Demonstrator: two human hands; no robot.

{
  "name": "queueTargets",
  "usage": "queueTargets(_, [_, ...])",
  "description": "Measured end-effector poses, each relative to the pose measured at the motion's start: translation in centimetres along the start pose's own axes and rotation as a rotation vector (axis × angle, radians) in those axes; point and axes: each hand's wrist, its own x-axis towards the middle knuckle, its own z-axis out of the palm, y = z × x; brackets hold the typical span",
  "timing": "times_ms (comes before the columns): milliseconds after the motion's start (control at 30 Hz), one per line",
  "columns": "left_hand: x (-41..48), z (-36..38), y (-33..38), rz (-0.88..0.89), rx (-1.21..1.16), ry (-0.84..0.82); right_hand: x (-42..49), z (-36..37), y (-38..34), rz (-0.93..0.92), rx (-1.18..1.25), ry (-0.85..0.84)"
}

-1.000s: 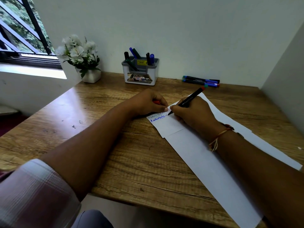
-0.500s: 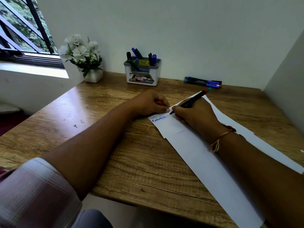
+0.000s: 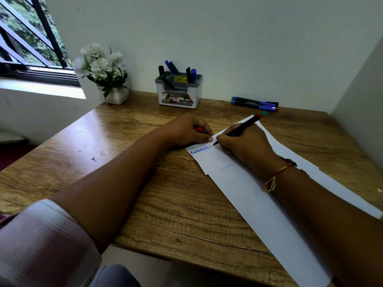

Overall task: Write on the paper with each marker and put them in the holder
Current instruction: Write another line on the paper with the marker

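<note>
On smooth white paper (image 3: 244, 183), right hand (image 3: 242, 146) gripping slim black marker (image 3: 241, 127).

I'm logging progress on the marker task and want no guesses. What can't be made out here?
Head view only:
- Handwritten lines on the white paper: too small to read.
- Red cap in the left hand: mostly covered by fingers.
- Markers in the grey-and-white plastic holder: lower parts hidden by its wall.

The holder (image 3: 178, 94) front label shows "OP"; its yellow sticker (image 3: 179, 79) and the paper's (image 3: 209, 157) handwriting stay illegible.
</note>
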Motion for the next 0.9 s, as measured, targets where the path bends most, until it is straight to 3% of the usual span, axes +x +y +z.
queueTargets(900, [0.13, 0.01, -0.13, 0.003, 0.004, 0.012, 0.30, -0.19, 0.07, 0.029, -0.003, 0.023])
